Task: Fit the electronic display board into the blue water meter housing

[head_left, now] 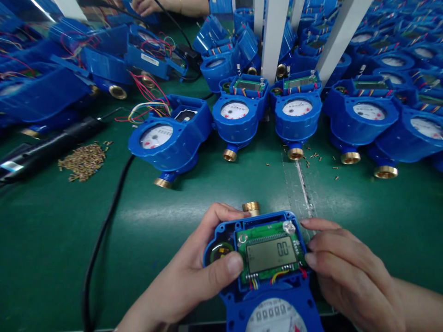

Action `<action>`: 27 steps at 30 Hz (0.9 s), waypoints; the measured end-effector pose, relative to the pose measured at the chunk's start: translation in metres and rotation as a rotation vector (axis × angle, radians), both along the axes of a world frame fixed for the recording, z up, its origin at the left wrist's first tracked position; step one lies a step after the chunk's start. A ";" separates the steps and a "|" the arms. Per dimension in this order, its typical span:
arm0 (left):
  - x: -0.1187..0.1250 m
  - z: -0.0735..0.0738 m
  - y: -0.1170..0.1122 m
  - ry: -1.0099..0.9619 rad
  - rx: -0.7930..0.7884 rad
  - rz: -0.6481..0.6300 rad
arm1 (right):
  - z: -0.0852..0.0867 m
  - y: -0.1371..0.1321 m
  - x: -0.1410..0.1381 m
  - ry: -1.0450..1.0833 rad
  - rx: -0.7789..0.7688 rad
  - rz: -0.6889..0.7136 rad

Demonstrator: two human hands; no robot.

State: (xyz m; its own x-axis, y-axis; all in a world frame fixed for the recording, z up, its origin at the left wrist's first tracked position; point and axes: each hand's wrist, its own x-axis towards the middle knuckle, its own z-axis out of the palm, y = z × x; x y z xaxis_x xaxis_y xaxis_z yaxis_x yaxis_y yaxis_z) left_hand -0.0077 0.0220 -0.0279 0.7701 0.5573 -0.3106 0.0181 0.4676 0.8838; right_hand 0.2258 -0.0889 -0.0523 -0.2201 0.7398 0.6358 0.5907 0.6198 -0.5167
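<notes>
A blue water meter [266, 304] lies at the near edge of the green bench with its housing open. Inside sits a green circuit board with a grey LCD [272, 253] that reads "00"; coloured wires run from its lower edge. My left hand [194, 272] wraps round the meter's left side, thumb pressing on the board's left edge. My right hand [346, 267] grips the right side, fingertips touching the board's right edge. A brass thread fitting [251, 207] pokes out at the meter's far end.
Several blue meters with white dials and brass fittings stand in rows across the back, such as one meter [169, 138] with loose wires. A pile of small brass screws [83, 161] lies at left beside a black electric screwdriver [48, 147] and its cable [104, 230]. Another person's hand [148, 5] shows at the top.
</notes>
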 end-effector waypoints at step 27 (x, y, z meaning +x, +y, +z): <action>-0.001 -0.001 0.000 -0.020 0.021 -0.023 | 0.016 0.022 0.000 0.978 -0.957 0.375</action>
